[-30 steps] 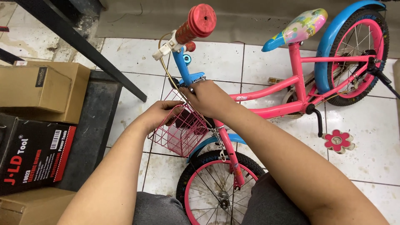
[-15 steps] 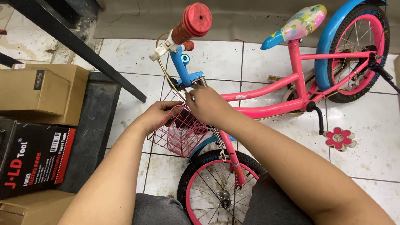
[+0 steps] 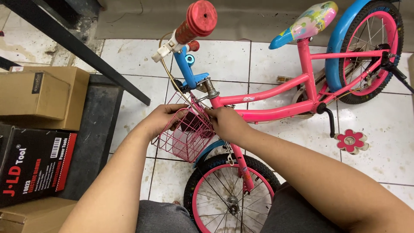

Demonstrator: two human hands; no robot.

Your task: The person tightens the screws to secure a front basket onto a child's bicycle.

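Note:
A small pink child's bicycle (image 3: 276,108) stands on the tiled floor in front of me, its front wheel (image 3: 230,196) between my knees. A pink wire basket (image 3: 187,136) hangs at the front below the blue stem (image 3: 189,71) and red handlebar grip (image 3: 198,19). My left hand (image 3: 161,121) grips the basket's left rim, fingers curled over the wire. My right hand (image 3: 226,123) rests against the basket's right side at the head tube, fingers closed on the wire or a small part I cannot make out.
Brown cardboard boxes (image 3: 41,97) and a black and red tool box (image 3: 32,166) are stacked at the left beside a dark mat (image 3: 97,129). A black metal bar (image 3: 82,49) slants across the upper left. A pink flower-shaped pedal (image 3: 350,141) and the rear wheel (image 3: 373,51) lie to the right.
Both hands have dropped lower, from the stem area down onto the basket. The handlebar has turned slightly and the view has shifted.

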